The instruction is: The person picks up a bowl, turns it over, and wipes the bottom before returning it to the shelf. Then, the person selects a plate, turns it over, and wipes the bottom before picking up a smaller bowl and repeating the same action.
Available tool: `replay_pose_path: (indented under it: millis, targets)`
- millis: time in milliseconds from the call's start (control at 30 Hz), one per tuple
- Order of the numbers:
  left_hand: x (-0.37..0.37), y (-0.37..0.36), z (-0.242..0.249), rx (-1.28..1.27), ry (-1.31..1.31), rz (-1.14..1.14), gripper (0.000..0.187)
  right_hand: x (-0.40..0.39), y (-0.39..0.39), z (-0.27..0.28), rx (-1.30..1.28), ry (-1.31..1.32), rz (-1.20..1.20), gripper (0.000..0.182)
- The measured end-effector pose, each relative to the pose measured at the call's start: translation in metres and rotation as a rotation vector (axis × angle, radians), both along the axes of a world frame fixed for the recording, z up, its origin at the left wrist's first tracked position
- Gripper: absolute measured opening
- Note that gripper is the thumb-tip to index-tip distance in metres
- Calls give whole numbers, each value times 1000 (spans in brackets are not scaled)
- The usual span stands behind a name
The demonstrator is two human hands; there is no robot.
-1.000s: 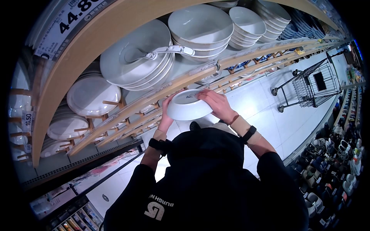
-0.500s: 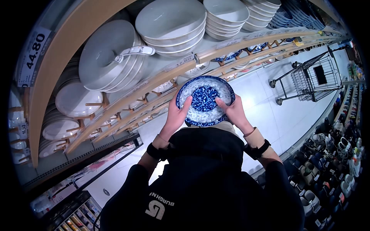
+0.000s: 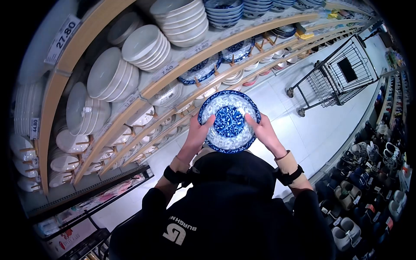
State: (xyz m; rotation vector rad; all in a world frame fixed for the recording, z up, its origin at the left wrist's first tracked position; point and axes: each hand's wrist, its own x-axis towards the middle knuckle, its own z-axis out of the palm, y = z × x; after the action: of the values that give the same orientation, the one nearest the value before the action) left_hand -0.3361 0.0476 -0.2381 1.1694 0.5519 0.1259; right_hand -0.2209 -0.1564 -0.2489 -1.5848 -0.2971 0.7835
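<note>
A round blue-and-white patterned plate (image 3: 229,122) is held in front of my body, its decorated face turned up toward me. My left hand (image 3: 200,132) grips its left rim, the thumb lying on the upper face. On the opposite rim, my right hand (image 3: 263,131) has the same grip, with the thumb on top and the other fingers hidden beneath. To the left of the plate, shelves carry similar blue-and-white plates (image 3: 201,69) propped on wooden racks.
Stacked white bowls (image 3: 182,19) and blue bowls (image 3: 223,13) fill the upper shelf, above its wooden edge (image 3: 186,71). A wire shopping cart (image 3: 338,73) stands on the pale tiled floor (image 3: 286,117). Rows of shoes (image 3: 346,190) line the lower right.
The view has shifted along the shelves, bringing more blue bowls and plates into sight. The plate now faces the camera more squarely and sits slightly lower, still in both hands.
</note>
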Motion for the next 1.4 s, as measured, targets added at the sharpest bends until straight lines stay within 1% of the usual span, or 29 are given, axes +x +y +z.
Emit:
replay_pose_path:
  millis: [67,100,200,267,400,433,467,500,600,667,700,733,800,900,1000,1033,1067,1133,1167,1200,1267,1300,1400]
  targets:
    - [21,-25,-9,0,4,-20,40,16,-28,-2,-10,19,-29,43]
    - [31,-35,-13,-21,30,-64,36,24,-41,-2,-21,36,-41,43]
    - [58,-66,-19,-93,56,-61,37,47,-72,-2,-44,34,-73,41]
    - [74,-78,-12,-123,109,-79,38,58,-85,-2,-59,27,-98,40]
    - [104,-89,0,-149,197,-117,38,82,-97,-9,-124,53,-149,44]
    - [111,-90,1,-149,218,-124,39,88,-96,-7,-117,79,-172,49]
    - [119,-90,1,-148,241,-129,39,97,-98,-10,-124,92,-147,50]
    - [127,-89,-1,-117,249,-126,42,106,-98,-15,-131,104,-123,52]
    - [153,-83,-38,12,140,-111,45,131,-99,-14,-87,215,-61,52]
    - [178,-81,-36,85,99,-148,48,160,-98,-2,-40,295,-22,52]
    - [191,-78,-34,119,83,-171,49,172,-96,3,29,336,-17,54]
    - [204,-75,-29,154,60,-192,50,182,-94,3,25,303,-5,52]
    - [233,-72,-18,156,10,-215,46,204,-91,8,30,190,-46,44]
    - [270,-68,2,231,-32,-196,43,238,-86,21,32,-21,-61,36]
    - [300,-63,29,321,-131,-272,39,258,-78,40,-2,-284,-171,26]
    - [307,-64,39,342,-172,-251,35,266,-75,41,-12,-436,-173,19]
    - [315,-61,41,380,-261,-271,36,272,-80,48,-119,-598,-134,18]
    - [325,-55,46,455,-424,-310,37,282,-83,61,-83,-844,-106,23]
    - [328,-54,55,397,-408,-325,39,290,-77,74,21,-1043,-80,26]
    - [333,-52,63,464,-486,-303,39,300,-73,87,136,-1165,-47,24]
    - [337,-51,76,587,-635,-258,38,314,-69,103,251,-1293,3,21]
    - [339,-52,87,631,-690,-216,38,318,-70,114,248,-1335,46,20]
    - [346,-52,114,885,-716,-159,37,335,-70,138,283,-1488,117,21]
